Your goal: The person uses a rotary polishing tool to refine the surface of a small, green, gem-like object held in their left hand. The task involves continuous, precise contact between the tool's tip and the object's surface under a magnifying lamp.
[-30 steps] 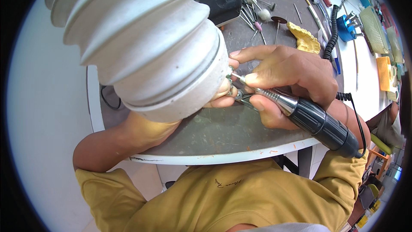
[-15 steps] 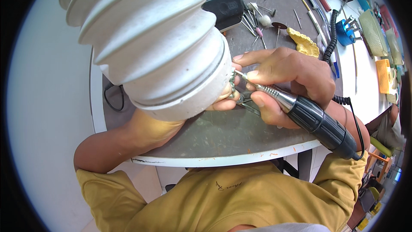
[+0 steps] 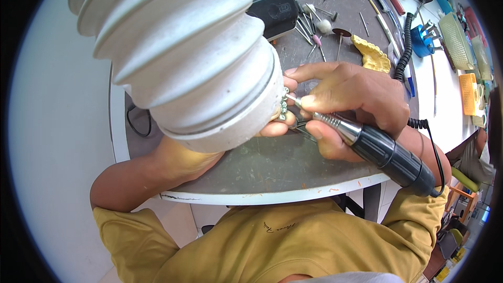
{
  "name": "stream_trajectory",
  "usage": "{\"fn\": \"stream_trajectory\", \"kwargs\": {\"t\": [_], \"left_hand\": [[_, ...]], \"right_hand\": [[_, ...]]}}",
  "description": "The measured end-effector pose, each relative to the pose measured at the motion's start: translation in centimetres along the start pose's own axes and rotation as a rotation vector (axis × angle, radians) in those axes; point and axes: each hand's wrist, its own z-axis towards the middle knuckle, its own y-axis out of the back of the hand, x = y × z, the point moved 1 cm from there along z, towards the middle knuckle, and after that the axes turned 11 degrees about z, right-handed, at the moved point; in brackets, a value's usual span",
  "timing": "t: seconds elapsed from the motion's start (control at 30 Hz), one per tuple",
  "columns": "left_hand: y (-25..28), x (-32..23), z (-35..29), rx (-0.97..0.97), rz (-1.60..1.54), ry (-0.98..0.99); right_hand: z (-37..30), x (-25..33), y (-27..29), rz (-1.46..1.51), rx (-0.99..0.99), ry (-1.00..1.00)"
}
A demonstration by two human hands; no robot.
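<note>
Lettering in small dark script crosses the mustard shirt, too distorted to read surely. Beyond the table's pale rim, the right hand pinches a black-and-silver handpiece between thumb and fingers near its nose. Its long axis slants from the corded rear at lower right to the tip at upper left, aimed at a small greenish metal piece; I cannot tell if they touch. Fingertips of the left hand grip that piece beside the mouth of a white ribbed hose, which hides most of the hand. Farther off lie a yellow dental cast, burs and a black box, its white top bearing faint handwriting, partly covered by the hose.
</note>
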Motion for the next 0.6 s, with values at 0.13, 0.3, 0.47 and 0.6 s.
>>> {"fn": "stream_trajectory", "kwargs": {"t": [0.13,0.3,0.47,0.6], "left_hand": [[-0.03,-0.13,0.19,0.033,-0.016,-0.01],[0.18,-0.11,-0.12,-0.016,0.103,0.03],[0.06,-0.22,-0.69,-0.128,0.22,0.084],[0.05,-0.1,-0.19,-0.064,0.054,0.053]], "right_hand": [[0.0,-0.02,-0.09,-0.029,-0.011,-0.023],[0.06,0.09,-0.14,-0.01,-0.002,-0.014],[0.06,0.13,0.11,-0.012,0.038,0.005],[-0.55,-0.04,0.19,0.017,-0.012,-0.017]]}}
